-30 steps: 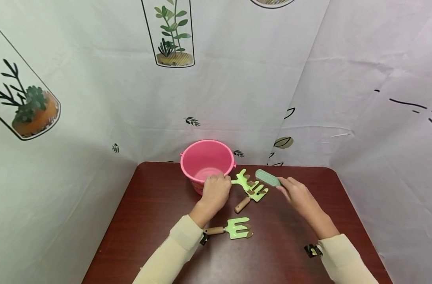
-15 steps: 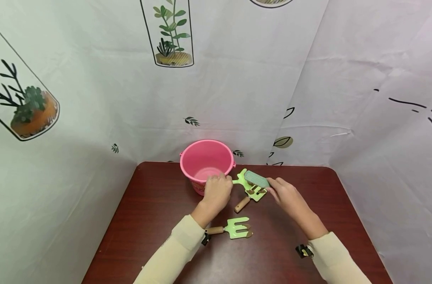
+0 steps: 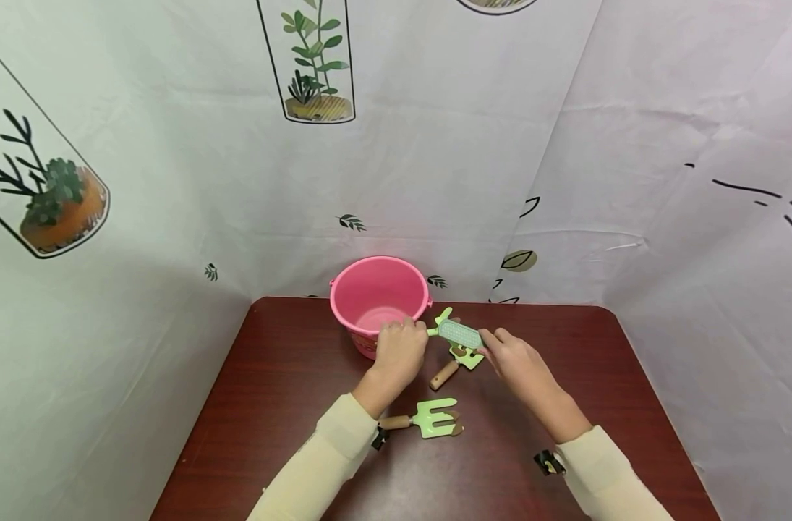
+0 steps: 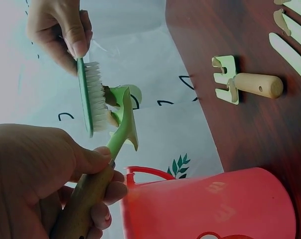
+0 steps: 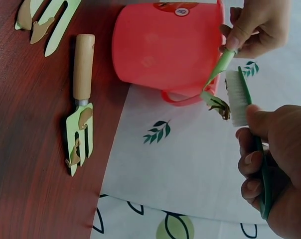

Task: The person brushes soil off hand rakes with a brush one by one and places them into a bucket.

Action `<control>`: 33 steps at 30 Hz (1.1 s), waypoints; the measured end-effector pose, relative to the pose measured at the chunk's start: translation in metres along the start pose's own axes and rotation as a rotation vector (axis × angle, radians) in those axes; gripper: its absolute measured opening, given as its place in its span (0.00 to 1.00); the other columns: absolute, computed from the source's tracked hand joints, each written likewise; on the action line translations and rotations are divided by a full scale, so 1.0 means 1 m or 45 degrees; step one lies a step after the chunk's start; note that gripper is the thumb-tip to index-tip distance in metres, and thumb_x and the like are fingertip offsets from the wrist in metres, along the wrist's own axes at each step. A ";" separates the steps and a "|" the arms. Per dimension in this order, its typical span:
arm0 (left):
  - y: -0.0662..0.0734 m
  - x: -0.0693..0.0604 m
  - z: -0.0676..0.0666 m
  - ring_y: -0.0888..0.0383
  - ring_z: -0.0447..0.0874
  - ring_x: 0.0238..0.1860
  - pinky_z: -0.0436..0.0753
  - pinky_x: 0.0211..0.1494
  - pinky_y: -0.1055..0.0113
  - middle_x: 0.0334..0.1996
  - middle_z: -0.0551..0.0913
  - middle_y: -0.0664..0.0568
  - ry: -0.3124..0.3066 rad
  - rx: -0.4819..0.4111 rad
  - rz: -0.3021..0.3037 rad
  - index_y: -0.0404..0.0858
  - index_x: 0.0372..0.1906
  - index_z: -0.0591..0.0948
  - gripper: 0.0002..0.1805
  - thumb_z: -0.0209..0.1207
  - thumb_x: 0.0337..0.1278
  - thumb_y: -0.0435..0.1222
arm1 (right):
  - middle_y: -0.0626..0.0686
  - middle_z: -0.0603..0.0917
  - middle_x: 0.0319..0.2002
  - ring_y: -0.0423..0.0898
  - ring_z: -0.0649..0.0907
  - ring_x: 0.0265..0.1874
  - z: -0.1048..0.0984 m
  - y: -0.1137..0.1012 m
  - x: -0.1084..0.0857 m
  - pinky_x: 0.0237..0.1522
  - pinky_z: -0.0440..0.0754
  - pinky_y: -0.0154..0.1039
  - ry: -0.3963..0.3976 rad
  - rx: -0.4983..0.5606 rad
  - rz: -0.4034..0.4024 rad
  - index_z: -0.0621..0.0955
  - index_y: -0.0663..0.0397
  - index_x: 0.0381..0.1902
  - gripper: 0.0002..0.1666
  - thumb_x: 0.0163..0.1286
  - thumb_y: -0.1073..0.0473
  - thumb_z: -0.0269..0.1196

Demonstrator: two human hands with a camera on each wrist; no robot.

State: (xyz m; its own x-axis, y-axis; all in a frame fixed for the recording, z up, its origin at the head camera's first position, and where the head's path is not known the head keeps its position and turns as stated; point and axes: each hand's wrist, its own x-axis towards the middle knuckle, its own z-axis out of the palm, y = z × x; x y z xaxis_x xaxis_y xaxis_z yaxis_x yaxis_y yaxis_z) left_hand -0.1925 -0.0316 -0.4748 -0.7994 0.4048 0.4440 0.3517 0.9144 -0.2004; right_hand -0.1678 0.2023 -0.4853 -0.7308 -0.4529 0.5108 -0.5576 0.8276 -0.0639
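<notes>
My left hand (image 3: 401, 354) grips the wooden handle of a small light-green hand rake (image 4: 121, 124), holding it above the table in front of the bucket. Brown stuff clings to its prongs. In my right hand (image 3: 516, 365) is a green scrubbing brush (image 3: 459, 333), pinched by its handle. Seen from the left wrist, the brush's white bristles (image 4: 95, 89) face the rake's prongs and meet the brown stuff there. Below the brush lies a green garden fork (image 5: 80, 119) with brown bits on its tines. A second garden fork (image 3: 435, 418) lies nearer, beside my left forearm.
A pink bucket (image 3: 369, 286) stands at the back of the dark red-brown table (image 3: 291, 376), just behind my left hand. White cloth with plant prints (image 3: 435, 181) hangs behind the table and at both sides.
The brush in my right hand has moved left, from beside the rake's head to over its prongs. My left hand and the rake have stayed nearly still.
</notes>
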 end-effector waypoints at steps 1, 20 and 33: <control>0.000 0.000 0.000 0.51 0.82 0.25 0.80 0.30 0.57 0.23 0.83 0.49 -0.002 0.002 -0.001 0.40 0.29 0.84 0.05 0.66 0.57 0.35 | 0.56 0.79 0.31 0.45 0.77 0.21 0.000 0.000 0.000 0.24 0.80 0.41 -0.003 -0.006 0.000 0.83 0.64 0.53 0.21 0.65 0.62 0.72; 0.000 -0.001 0.001 0.50 0.83 0.25 0.79 0.31 0.57 0.23 0.84 0.49 0.022 0.004 -0.007 0.42 0.28 0.85 0.05 0.63 0.60 0.34 | 0.57 0.80 0.30 0.48 0.73 0.16 -0.003 0.007 0.000 0.22 0.80 0.43 0.002 -0.164 -0.045 0.85 0.64 0.52 0.23 0.60 0.61 0.76; 0.002 -0.001 -0.001 0.50 0.83 0.26 0.78 0.31 0.57 0.24 0.84 0.50 -0.016 0.005 -0.021 0.42 0.29 0.85 0.08 0.60 0.63 0.34 | 0.56 0.79 0.29 0.49 0.71 0.15 -0.004 0.010 -0.001 0.20 0.78 0.44 0.031 -0.156 -0.059 0.85 0.64 0.51 0.22 0.61 0.60 0.75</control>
State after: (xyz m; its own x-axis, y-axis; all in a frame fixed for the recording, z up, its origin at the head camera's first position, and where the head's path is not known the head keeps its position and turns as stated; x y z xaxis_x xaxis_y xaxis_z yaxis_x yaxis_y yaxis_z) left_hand -0.1907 -0.0305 -0.4745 -0.8111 0.3893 0.4366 0.3363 0.9210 -0.1963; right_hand -0.1712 0.2124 -0.4826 -0.6949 -0.4843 0.5315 -0.5369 0.8412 0.0646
